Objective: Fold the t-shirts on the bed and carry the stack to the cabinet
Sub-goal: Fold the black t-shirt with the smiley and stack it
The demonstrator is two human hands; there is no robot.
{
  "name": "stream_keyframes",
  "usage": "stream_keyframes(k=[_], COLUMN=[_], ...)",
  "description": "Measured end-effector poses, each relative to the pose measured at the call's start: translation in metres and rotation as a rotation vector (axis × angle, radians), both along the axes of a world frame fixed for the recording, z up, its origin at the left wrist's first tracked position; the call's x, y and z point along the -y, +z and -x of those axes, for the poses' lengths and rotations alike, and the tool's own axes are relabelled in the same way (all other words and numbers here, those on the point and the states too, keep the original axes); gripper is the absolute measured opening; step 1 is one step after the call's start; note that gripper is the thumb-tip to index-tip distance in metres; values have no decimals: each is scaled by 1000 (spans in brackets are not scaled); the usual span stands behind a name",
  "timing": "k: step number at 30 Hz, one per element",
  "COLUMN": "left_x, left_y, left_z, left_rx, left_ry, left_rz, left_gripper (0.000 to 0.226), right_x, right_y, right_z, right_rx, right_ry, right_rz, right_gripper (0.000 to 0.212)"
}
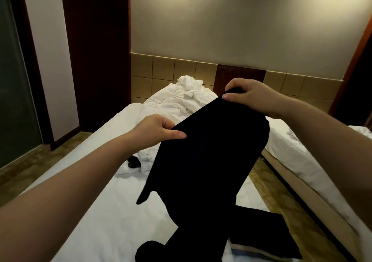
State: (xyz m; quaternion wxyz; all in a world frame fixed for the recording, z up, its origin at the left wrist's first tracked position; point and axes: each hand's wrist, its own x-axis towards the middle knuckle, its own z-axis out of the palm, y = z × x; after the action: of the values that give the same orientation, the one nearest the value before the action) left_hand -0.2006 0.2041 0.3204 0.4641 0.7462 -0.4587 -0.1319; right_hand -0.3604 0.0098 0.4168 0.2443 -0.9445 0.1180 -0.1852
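Black soft cloth, a dark t-shirt [209, 161], hangs in the air between the two hands, and its bottom end trails down onto the white sheet of the bed [96, 211] below them. The left hand [159, 129] pinches one top corner with thumb and fingers shut on the cloth. The right hand [247, 94] pinches the other top corner the same way, a bit higher and farther away. To fold it well, I think both hands should pull apart so the top edge goes tight and flat, then lay the shirt down smooth on the bare sheet under them. A heap of crumpled white cloth [181, 98] lies past the hands, so keep the shirt on the near side of it
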Motion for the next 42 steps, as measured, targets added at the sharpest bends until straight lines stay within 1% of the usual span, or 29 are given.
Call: stream_keyframes(k=[2, 4, 5, 7, 9, 10, 12, 14, 18, 19, 21, 23, 24, 25, 26, 27, 28, 29, 30, 32, 33, 34, 35, 36, 37, 38, 40, 41, 42], left_x=[1, 3, 4, 7, 8, 8, 7, 6, 8, 9, 10, 10, 11, 10, 8, 4, 1, -2, -4, -4, -3, -3, -3, -6, -11, -15, -20, -19, -19], left_y=[-12, -25, -30, -37, -36, -34, -25, -16, 10, 22, 52, 82, 92, 97, 99, 101, 105, 112, 119, 132, 134, 132, 125, 119, 115, 117, 122, 122, 119], left_z=[4, 8, 9, 9, 5, 4, 2, 0, -6, -9, -12, -14, -16, -18, -20, -21, -22, -23, -22, -22, -24, -28, -31, -36, -39, -41, -36, -34, -33], left_rx=[-37, -83, -107, -162, -172, -161, -112, -14, 350, 431, 579, 606, 570, 524, 477, 456, 478, 538, 624, 751, 813, 906, 989, 1019, 978, 909, 855, 893, 946], left_ry=[-9, -15, -7, 14, 36, 42, 43, 53, 167, 203, 283, 283, 248, 205, 172, 162, 173, 198, 237, 309, 317, 298, 256, 228, 231, 263, 302, 281, 254], left_rz=[21, 72, 108, 169, 187, 187, 182, 163, 169, 209, 301, 325, 302, 258, 210, 190, 200, 241, 299, 427, 433, 367, 277, 209, 204, 249, 371, 363, 306], left_gripper=[58, 80, 78, 54, 32, 26, 23, 22, 25, 24, 22, 24, 26, 28, 30, 31, 32, 33, 33, 28, 28, 29, 30, 33, 36, 39, 42, 45, 46], right_x=[-1, -2, -2, -1, 1, 3, 8, 13, 16, 12, 7, 2, 1, 0, -2, -4, -6, -8, -11, -14, -15, -17, -19, -19, -16, -14, -17, -18, -21], right_y=[5, 9, 10, 13, 14, 14, 13, 13, 14, 17, 27, 44, 52, 56, 58, 59, 61, 65, 73, 92, 96, 96, 90, 81, 73, 72, 80, 83, 83], right_z=[2, 4, 5, 9, 15, 18, 20, 19, 15, 13, 6, 3, 4, 7, 11, 16, 19, 21, 20, 16, 12, 8, 2, -4, -8, -10, -6, -6, -6], right_rx=[-27, -99, -164, -335, -528, -617, -723, -689, -467, -353, -33, 253, 300, 256, 90, -142, -339, -437, -418, -98, 90, 197, 163, 15, -72, -43, 234, 276, 166], right_ry=[7, 19, 22, 30, 13, -9, -39, -73, -59, -46, -67, -70, -42, -30, -34, -52, -63, -72, -90, -173, -193, -185, -157, -126, -89, -86, -135, -147, -145], right_rz=[-44, -112, -144, -200, -172, -126, -44, -21, -97, -74, 33, -46, -95, -93, -72, -58, -54, -18, 63, 282, 376, 434, 511, 604, 682, 746, 687, 643, 620], right_gripper=[8, 24, 36, 57, 68, 68, 42, 19, 15, 11, 17, 16, 10, 13, 20, 24, 24, 23, 21, 13, 13, 16, 23, 29, 30, 27, 22, 22, 23])
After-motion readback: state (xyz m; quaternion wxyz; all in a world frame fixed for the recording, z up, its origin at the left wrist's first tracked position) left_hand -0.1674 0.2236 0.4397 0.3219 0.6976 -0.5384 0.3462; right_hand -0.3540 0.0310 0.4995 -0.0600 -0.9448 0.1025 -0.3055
